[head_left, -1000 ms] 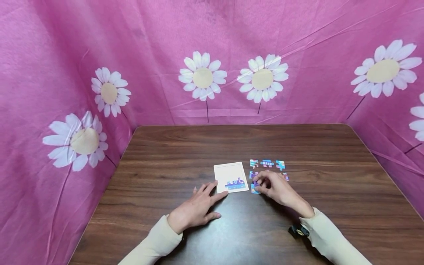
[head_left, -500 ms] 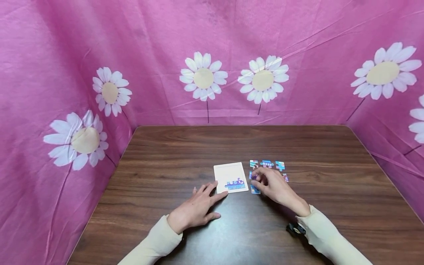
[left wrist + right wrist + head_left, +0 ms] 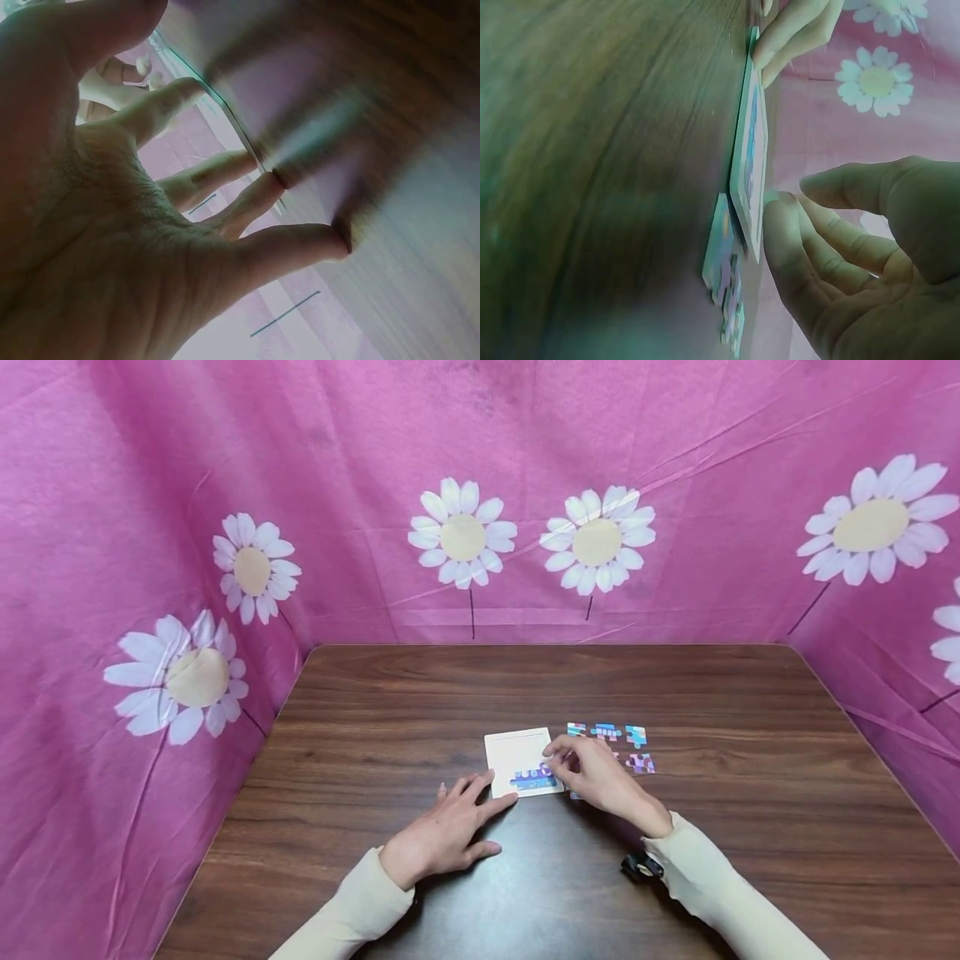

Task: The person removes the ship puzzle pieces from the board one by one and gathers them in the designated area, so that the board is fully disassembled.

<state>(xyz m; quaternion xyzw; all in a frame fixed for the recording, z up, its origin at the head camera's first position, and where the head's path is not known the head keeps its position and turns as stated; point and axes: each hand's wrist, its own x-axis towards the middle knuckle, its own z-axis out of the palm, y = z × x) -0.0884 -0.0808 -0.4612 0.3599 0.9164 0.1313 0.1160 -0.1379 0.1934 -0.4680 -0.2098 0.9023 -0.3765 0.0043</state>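
A white square puzzle tray [image 3: 506, 750] lies flat on the table. Joined blue and purple jigsaw pieces [image 3: 532, 782] fill part of its near right side. My left hand [image 3: 442, 833] rests at the tray's near left corner, its fingers extended and touching the edge; the left wrist view shows them spread. Over the tray's right edge, my right hand [image 3: 603, 781] pinches a puzzle piece between thumb and fingers, mostly hidden by them. In the right wrist view the fingertips are just above the tray [image 3: 740, 176].
Several loose puzzle pieces [image 3: 636, 736] lie right of the tray, some partly covered by my right hand. The brown wooden table [image 3: 360, 727] extends around them. A pink curtain [image 3: 345, 527] with daisies hangs behind and at both sides.
My right hand has moved left from the loose pieces to the tray's right edge, carrying a puzzle piece. The left hand has stayed put.
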